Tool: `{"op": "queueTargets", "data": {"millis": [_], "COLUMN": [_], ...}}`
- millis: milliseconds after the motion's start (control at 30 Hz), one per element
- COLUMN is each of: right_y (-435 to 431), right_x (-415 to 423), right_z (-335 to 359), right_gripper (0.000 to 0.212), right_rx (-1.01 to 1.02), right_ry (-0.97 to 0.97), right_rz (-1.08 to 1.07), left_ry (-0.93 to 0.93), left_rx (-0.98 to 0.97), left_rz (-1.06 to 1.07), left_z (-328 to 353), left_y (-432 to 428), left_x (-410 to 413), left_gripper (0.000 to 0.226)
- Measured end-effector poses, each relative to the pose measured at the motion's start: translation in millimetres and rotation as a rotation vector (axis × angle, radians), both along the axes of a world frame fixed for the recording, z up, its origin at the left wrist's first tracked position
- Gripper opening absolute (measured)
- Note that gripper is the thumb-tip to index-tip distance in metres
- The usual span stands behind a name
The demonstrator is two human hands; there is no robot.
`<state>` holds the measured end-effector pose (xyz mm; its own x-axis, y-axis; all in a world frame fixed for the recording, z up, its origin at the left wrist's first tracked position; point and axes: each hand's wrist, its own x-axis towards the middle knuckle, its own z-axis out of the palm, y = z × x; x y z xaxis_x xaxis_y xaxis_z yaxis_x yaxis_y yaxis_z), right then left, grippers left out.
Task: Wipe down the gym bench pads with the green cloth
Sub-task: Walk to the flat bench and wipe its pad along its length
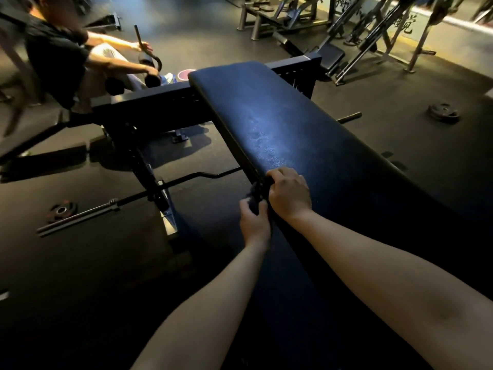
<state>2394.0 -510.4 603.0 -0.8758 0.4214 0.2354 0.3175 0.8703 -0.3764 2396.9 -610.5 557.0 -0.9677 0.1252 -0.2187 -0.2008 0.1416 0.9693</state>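
A long dark bench pad (280,121) runs from the upper middle toward the lower right, with a damp sheen down its centre. My right hand (289,194) rests on the pad's left edge, fingers curled over it. Just below and to the left, my left hand (254,221) is closed on a dark bunched cloth (254,194) pressed against the side of the pad. In this dim light the cloth looks almost black, and most of it is hidden between my two hands.
A person (66,60) sits on a machine at the upper left, holding a curved bar. A barbell (88,213) with a plate (62,209) lies on the floor at left. Another plate (443,113) lies at right. Racks (373,30) stand at the back.
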Motion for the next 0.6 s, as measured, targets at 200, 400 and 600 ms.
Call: {"op": "queueTargets", "data": {"millis": [200, 400, 600], "right_y": [7.0, 4.2, 6.4], "right_x": [-50.6, -126.6, -171.1], "right_z": [10.9, 12.5, -6.5], "right_gripper": [0.030, 0.039, 0.036], "right_rx": [-0.050, -0.100, 0.012], "right_ry": [0.017, -0.021, -0.068], "right_rz": [-0.017, -0.020, -0.058], "left_ry": [0.084, 0.045, -0.002], "left_rx": [0.075, 0.025, 0.138], "left_rz": [0.033, -0.046, 0.140], "left_z": [20.2, 11.1, 6.2], "left_y": [27.7, 33.4, 43.4], "left_x": [-104.8, -209.3, -297.6], "left_gripper": [0.030, 0.025, 0.035]}}
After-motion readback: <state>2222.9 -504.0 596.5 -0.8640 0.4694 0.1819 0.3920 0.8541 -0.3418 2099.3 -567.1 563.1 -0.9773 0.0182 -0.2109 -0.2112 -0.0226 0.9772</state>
